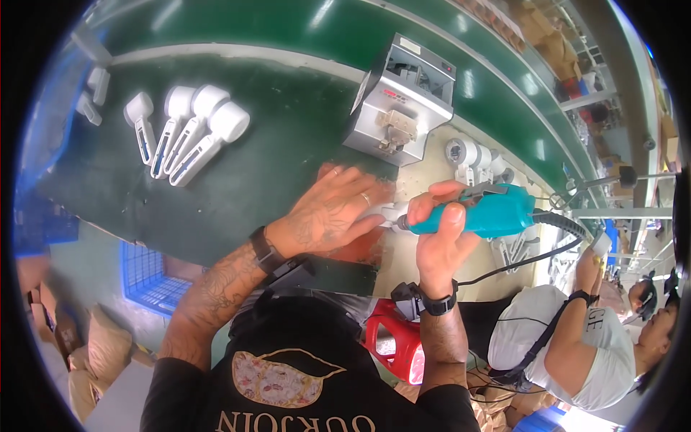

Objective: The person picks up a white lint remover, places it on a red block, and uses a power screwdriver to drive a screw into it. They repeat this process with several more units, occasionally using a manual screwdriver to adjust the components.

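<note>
My right hand is wrapped round a teal electric screwdriver, with a black cord running off its back end. The screwdriver lies nearly level, its tip pointing left at a white plastic piece. Over that piece my left hand is closed, palm down, and hides most of it. Whether the tip touches a screw is too small to tell. Beneath the left hand is a reddish-brown patch of the work surface.
Several white round-headed handheld devices lie fanned out on the green mat at left. A grey metal machine stands beyond my hands. More white devices sit at right. Another person works there, near a red stool.
</note>
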The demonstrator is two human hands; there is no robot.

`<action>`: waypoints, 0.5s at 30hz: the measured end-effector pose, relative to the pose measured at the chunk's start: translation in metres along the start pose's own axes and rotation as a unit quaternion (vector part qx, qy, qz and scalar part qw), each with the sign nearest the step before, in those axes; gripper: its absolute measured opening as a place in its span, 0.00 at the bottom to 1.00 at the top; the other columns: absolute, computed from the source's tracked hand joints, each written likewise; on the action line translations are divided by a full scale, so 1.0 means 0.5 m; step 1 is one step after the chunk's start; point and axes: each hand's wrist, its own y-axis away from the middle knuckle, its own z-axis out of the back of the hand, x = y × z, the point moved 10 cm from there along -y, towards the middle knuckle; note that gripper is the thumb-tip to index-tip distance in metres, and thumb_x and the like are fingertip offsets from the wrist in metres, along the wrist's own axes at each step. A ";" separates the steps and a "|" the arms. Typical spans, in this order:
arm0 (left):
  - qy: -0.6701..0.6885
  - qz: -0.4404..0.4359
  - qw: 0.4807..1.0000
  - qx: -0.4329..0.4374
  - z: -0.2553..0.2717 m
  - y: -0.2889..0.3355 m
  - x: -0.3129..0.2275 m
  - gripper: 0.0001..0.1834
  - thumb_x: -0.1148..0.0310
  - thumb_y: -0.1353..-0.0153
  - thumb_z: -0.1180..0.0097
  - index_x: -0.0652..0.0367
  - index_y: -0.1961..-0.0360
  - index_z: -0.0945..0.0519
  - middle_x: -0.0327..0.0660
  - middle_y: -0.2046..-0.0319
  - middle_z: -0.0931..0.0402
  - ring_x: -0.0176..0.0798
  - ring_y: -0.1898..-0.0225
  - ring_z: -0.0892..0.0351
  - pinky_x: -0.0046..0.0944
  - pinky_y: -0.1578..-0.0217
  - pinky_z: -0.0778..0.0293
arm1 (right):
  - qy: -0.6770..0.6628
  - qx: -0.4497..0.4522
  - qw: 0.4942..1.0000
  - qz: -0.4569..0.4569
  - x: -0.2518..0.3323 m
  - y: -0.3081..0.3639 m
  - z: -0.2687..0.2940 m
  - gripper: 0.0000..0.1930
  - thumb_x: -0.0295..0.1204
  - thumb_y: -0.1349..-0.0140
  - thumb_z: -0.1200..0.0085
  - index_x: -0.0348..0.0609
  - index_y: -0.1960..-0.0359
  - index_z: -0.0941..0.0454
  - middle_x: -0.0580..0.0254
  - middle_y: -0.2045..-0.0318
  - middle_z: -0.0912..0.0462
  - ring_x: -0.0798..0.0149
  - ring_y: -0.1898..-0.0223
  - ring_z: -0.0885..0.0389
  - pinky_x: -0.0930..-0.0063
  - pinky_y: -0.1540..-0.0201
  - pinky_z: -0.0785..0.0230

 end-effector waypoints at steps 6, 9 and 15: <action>-0.013 0.004 1.000 -0.001 -0.008 -0.001 0.001 0.24 0.61 0.37 0.39 0.54 0.41 0.24 0.40 0.52 0.25 0.45 0.50 0.29 0.50 0.47 0.34 | -0.027 0.011 0.999 0.015 -0.011 0.008 -0.006 0.24 0.51 0.29 0.45 0.37 0.58 0.31 0.60 0.75 0.27 0.64 0.75 0.27 0.67 0.70 0.31; -0.018 0.003 1.000 0.003 -0.006 -0.005 -0.003 0.25 0.60 0.38 0.38 0.53 0.40 0.25 0.39 0.51 0.25 0.45 0.49 0.29 0.50 0.47 0.34 | -0.048 0.019 0.998 0.030 -0.012 0.010 -0.008 0.21 0.47 0.28 0.45 0.39 0.60 0.32 0.59 0.75 0.28 0.64 0.75 0.28 0.67 0.70 0.32; -0.010 0.002 1.000 0.020 -0.008 -0.005 -0.004 0.22 0.62 0.39 0.36 0.55 0.44 0.21 0.40 0.43 0.24 0.47 0.43 0.28 0.50 0.43 0.33 | -0.051 0.023 0.998 0.031 -0.015 0.019 -0.013 0.21 0.46 0.28 0.45 0.39 0.60 0.32 0.59 0.75 0.27 0.64 0.74 0.27 0.67 0.69 0.31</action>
